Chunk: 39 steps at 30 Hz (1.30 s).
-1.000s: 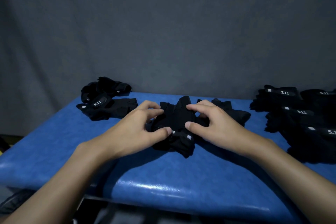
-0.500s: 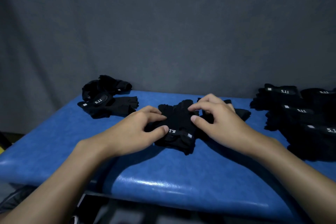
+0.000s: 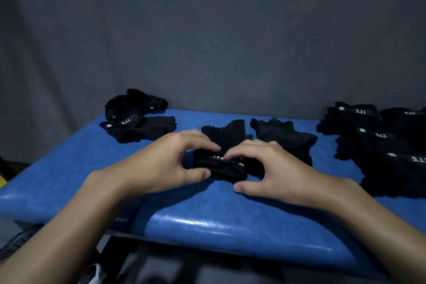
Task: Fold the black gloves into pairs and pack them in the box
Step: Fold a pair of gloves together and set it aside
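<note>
A black fingerless glove (image 3: 224, 143) lies in the middle of the blue padded table (image 3: 207, 221), its wrist end rolled up toward me. My left hand (image 3: 161, 161) pinches the left end of that roll between thumb and fingers. My right hand (image 3: 265, 168) curls over the right end, fingertips on the roll, thumb on the table beside it. A second black glove (image 3: 285, 136) lies flat just right of the first. No box is in view.
A small heap of black gloves (image 3: 136, 117) sits at the table's back left. A larger pile of black gloves (image 3: 380, 143) with white 5.11 labels fills the right side. A grey cloth backdrop hangs behind. The table's front edge is close to me.
Both hands slid toward me onto the glove's wrist end and rolled it up. The right hand left the second glove, which now lies uncovered beside the first.
</note>
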Each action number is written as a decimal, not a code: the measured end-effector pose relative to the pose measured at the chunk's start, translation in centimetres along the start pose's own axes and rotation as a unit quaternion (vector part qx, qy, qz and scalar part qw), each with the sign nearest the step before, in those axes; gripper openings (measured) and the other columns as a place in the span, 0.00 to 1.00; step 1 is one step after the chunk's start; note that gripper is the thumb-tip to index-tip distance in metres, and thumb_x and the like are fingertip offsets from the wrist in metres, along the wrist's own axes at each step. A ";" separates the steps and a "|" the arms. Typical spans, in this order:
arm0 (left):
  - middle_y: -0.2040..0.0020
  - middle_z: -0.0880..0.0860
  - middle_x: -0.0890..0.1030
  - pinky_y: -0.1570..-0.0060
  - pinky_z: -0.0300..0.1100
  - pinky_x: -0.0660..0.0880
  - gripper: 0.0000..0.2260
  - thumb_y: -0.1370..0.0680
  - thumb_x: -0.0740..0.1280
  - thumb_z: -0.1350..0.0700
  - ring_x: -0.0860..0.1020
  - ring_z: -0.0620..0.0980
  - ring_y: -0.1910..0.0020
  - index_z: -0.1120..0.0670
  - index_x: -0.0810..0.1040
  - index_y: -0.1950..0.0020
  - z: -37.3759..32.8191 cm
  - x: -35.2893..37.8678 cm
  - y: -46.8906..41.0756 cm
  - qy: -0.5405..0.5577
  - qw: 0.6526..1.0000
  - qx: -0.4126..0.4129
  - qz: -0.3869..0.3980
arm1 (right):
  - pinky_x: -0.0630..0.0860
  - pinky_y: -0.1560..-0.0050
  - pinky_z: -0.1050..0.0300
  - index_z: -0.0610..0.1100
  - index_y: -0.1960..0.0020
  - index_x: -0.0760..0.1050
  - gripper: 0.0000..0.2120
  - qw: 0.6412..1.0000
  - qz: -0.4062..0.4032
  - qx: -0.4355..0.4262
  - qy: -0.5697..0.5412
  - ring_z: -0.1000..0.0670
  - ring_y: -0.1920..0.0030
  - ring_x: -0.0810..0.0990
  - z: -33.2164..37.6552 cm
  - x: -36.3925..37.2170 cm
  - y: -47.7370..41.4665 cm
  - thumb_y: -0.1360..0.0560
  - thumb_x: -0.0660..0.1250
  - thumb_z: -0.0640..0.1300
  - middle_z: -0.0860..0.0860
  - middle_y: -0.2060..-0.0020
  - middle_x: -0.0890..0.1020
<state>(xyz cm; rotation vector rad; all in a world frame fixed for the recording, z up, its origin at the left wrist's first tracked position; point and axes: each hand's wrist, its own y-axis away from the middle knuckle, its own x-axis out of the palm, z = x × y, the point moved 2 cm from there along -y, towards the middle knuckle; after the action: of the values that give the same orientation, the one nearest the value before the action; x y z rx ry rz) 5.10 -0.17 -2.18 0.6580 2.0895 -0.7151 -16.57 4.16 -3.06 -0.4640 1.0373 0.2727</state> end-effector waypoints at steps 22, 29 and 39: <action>0.44 0.39 0.82 0.44 0.39 0.75 0.20 0.24 0.73 0.54 0.79 0.36 0.46 0.45 0.76 0.32 0.1 0.6 0.1 -0.076 0.996 0.013 -0.032 | 0.75 0.44 0.61 0.55 0.33 0.72 0.18 0.995 -0.049 0.034 -0.076 0.62 0.46 0.78 -0.4 -0.4 0.2 0.22 0.67 0.49 0.62 0.48 0.81; 0.50 0.38 0.83 0.51 0.38 0.75 0.14 0.21 0.69 0.54 0.80 0.37 0.53 0.46 0.79 0.36 0.1 0.8 -0.1 -0.085 0.995 0.030 -0.036 | 0.72 0.43 0.62 0.55 0.34 0.72 0.27 0.999 -0.043 -0.006 -0.002 0.59 0.44 0.75 -0.4 0.0 0.0 0.31 0.76 0.50 0.64 0.46 0.74; 0.56 0.38 0.82 0.53 0.34 0.75 0.10 0.19 0.65 0.52 0.80 0.41 0.53 0.46 0.79 0.39 -0.2 0.8 -0.1 0.051 0.993 -0.017 -0.108 | 0.77 0.48 0.52 0.59 0.33 0.68 0.19 0.984 -0.106 0.036 -0.136 0.52 0.55 0.80 -0.5 -0.2 -0.1 0.23 0.65 0.53 0.59 0.56 0.79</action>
<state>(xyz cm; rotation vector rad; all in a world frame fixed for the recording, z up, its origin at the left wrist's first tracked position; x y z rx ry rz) 4.55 0.03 -2.70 0.4621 2.2852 -0.7772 -17.01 3.80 -3.05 -0.4538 0.7223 0.1040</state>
